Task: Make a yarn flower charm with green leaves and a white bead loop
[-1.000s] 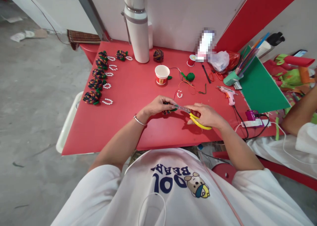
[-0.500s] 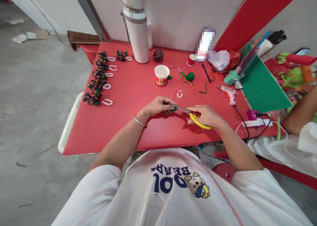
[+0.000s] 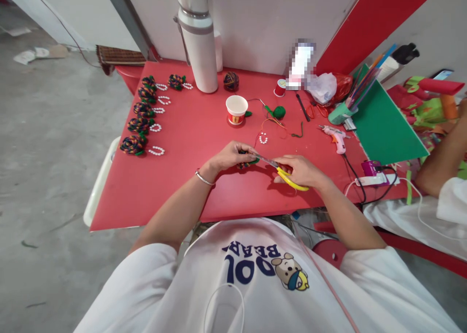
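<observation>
My left hand (image 3: 234, 155) is closed on a small multicoloured yarn piece (image 3: 245, 165) with green at one end, partly hidden under the fingers. In my right hand (image 3: 301, 170) is a pair of scissors with yellow handles (image 3: 292, 179). Their metal blades (image 3: 267, 159) point left and meet the yarn piece at my left fingertips. Just beyond my hands lies a small curve of white beads (image 3: 263, 138), with an orange thread (image 3: 268, 122) close by. A green yarn ball (image 3: 279, 112) sits farther back beside a hook with a green handle (image 3: 269, 108).
Several dark yarn pieces with bead loops (image 3: 138, 125) line the red table's left side. A paper cup (image 3: 236, 110), white flask (image 3: 199, 50) and dark yarn ball (image 3: 231, 82) stand behind. A pink glue gun (image 3: 336, 137) and power strip (image 3: 375, 179) lie right, near another person's arm (image 3: 443, 153).
The whole view has shifted slightly, so the table things appear a little farther left. Both hands keep the same hold, with the scissor blades still at the yarn piece.
</observation>
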`<control>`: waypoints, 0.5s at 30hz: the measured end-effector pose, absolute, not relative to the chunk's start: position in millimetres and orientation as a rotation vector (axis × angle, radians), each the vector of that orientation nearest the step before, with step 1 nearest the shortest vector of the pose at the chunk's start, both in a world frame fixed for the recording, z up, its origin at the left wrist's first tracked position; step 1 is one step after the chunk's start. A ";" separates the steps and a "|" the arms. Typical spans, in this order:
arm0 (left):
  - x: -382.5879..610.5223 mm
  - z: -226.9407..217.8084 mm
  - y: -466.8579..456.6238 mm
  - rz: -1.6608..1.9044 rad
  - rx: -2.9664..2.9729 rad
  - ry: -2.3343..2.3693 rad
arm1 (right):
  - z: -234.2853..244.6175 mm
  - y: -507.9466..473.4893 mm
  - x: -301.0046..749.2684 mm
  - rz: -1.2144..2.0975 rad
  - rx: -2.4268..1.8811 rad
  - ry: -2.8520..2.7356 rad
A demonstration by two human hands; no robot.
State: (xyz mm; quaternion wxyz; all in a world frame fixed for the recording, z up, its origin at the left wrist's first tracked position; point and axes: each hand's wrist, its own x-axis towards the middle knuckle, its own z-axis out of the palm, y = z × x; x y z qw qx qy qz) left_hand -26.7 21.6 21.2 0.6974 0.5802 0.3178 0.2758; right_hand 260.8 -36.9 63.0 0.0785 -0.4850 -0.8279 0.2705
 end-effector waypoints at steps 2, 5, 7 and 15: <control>-27.1 21.1 21.7 0.623 1.297 0.706 | 63.8 -36.7 260.7 0.806 -1.447 -2.464; -27.8 21.0 22.2 0.629 1.300 0.708 | 64.9 -36.2 260.3 0.789 -1.447 -2.484; -28.0 21.2 22.6 0.617 1.302 0.711 | 64.9 -35.9 259.9 0.778 -1.453 -2.510; -27.7 20.4 22.7 0.653 1.285 0.705 | 63.1 -37.1 256.9 0.637 -1.455 -2.486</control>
